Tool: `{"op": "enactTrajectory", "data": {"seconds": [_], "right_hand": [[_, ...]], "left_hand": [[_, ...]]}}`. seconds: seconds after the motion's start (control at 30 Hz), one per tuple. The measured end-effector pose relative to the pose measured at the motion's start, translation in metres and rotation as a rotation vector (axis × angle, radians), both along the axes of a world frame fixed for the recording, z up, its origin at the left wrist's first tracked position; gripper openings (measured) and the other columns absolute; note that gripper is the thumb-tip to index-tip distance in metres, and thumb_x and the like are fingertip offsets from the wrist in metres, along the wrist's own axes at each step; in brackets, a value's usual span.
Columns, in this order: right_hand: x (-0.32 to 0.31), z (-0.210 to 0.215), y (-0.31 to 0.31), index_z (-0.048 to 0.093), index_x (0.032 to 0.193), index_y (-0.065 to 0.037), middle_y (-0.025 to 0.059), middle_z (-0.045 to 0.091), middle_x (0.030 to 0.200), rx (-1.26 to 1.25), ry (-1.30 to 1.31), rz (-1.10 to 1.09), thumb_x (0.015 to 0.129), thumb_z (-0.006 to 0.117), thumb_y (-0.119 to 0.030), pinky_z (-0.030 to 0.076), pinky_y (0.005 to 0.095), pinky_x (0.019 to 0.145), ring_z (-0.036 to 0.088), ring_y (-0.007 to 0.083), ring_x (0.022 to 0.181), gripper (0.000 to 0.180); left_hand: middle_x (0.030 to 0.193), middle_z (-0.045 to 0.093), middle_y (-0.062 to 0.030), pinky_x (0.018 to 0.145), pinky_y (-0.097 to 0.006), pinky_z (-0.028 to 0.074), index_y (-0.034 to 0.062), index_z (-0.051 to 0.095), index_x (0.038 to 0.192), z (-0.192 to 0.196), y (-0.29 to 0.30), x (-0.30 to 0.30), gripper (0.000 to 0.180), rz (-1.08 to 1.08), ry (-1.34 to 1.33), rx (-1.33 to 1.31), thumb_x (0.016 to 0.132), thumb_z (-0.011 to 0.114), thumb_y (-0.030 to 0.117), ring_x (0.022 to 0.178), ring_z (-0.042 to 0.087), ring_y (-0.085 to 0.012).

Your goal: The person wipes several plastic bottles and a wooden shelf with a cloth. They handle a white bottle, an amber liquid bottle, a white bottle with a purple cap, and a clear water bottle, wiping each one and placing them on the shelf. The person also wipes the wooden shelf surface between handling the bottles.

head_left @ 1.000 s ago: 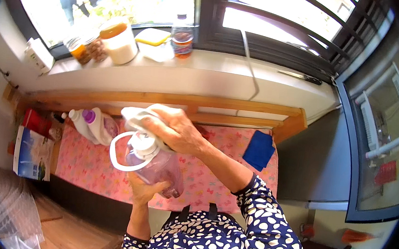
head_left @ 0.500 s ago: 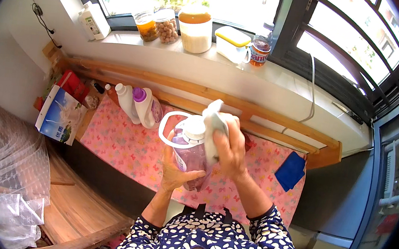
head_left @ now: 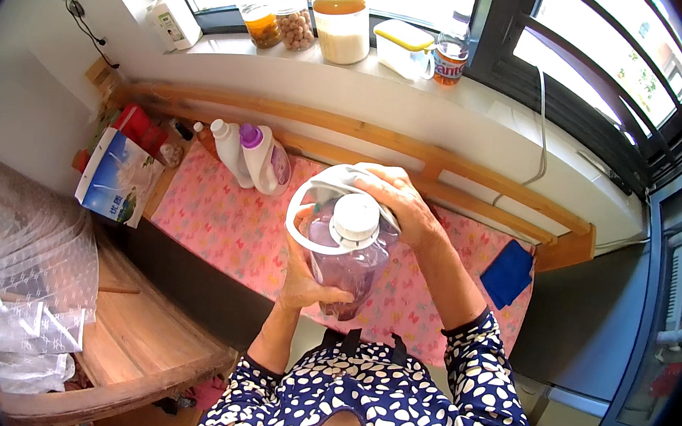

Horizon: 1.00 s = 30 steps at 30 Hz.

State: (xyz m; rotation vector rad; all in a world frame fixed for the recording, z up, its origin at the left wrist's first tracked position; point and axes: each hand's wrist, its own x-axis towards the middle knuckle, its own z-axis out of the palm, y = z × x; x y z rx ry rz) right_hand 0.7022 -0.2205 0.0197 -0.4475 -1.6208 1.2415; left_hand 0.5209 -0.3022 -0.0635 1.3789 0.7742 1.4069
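A large clear, purple-tinted plastic jug [head_left: 352, 271] stands tilted in front of me, its white cap [head_left: 355, 218] facing up. A white ring handle [head_left: 294, 226] loops around the neck. My left hand [head_left: 303, 285] is wrapped round the jug's left side, thumb across the front. A pale grey-white cloth [head_left: 334, 179] lies bunched under the fingers of my right hand [head_left: 401, 204], pressed over the far rim of the handle and the jug's shoulder. The fingertips of my right hand are partly hidden by the cloth and jug.
Below lies a pink patterned cover [head_left: 209, 221] with a folded blue cloth [head_left: 506, 274] at right. Two white bottles, one purple-capped [head_left: 268, 163], stand at the back left beside a carton [head_left: 120, 183]. Jars and a drink bottle [head_left: 450, 55] line the windowsill.
My right hand has moved the cloth from the jug's right side to the far top of its handle. The jug is turned, its cap nearer to me.
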Motion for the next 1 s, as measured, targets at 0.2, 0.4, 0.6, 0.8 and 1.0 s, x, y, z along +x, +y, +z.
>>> {"op": "enactTrajectory", "data": {"seconds": [0.2, 0.4, 0.6, 0.8, 1.0], "right_hand": [[-0.007, 0.005, -0.052, 0.057, 0.112, 0.003, 0.0214, 0.053, 0.12, 0.225, 0.0, -0.442, 0.088, 0.052, -0.021, 0.038, 0.0411, 0.094, 0.05, 0.034, 0.108, 0.035], [-0.001, -0.01, -0.091, 0.046, 0.13, 0.006, 0.0264, 0.041, 0.134, 0.527, -0.24, -0.575, 0.085, 0.055, -0.02, 0.035, 0.0485, 0.099, 0.044, 0.0425, 0.117, 0.052], [0.023, -0.052, -0.131, 0.043, 0.13, 0.009, 0.026, 0.044, 0.131, 0.317, -0.337, -0.444, 0.083, 0.055, -0.009, 0.038, 0.0437, 0.098, 0.045, 0.039, 0.116, 0.051], [0.026, -0.017, -0.127, 0.041, 0.128, 0.01, 0.0264, 0.045, 0.125, 0.35, -0.22, -0.527, 0.083, 0.054, -0.006, 0.039, 0.0448, 0.095, 0.047, 0.0404, 0.109, 0.05], [0.039, 0.033, -0.084, 0.049, 0.122, 0.002, 0.0226, 0.051, 0.117, 0.434, -0.083, -0.394, 0.084, 0.054, -0.008, 0.042, 0.0438, 0.09, 0.051, 0.0395, 0.104, 0.04]], "left_hand": [[0.13, 0.044, -0.0141, 0.099, -0.039, 0.043, 0.0058, 0.018, 0.14, 0.016, -0.01, 0.015, 0.12, -0.031, -0.24, -0.131, 0.047, 0.092, 0.02, 0.117, 0.05, -0.0266], [0.129, 0.047, -0.0101, 0.1, -0.044, 0.041, 0.0072, 0.034, 0.137, 0.04, -0.017, 0.03, 0.099, -0.059, -0.436, -0.075, 0.057, 0.087, 0.027, 0.121, 0.047, -0.0258], [0.13, 0.046, -0.0133, 0.092, -0.046, 0.047, 0.0096, 0.038, 0.135, 0.036, -0.025, 0.026, 0.096, -0.14, -0.553, -0.071, 0.055, 0.087, 0.03, 0.116, 0.05, -0.0317], [0.125, 0.052, -0.0156, 0.089, -0.045, 0.05, 0.0024, 0.037, 0.134, 0.017, -0.04, 0.028, 0.103, -0.149, -0.381, -0.102, 0.049, 0.091, 0.021, 0.114, 0.053, -0.0327], [0.127, 0.05, -0.0157, 0.09, -0.044, 0.05, 0.0017, 0.034, 0.137, 0.009, -0.055, 0.04, 0.105, -0.049, -0.16, -0.082, 0.051, 0.09, 0.021, 0.116, 0.052, -0.0302]]}}
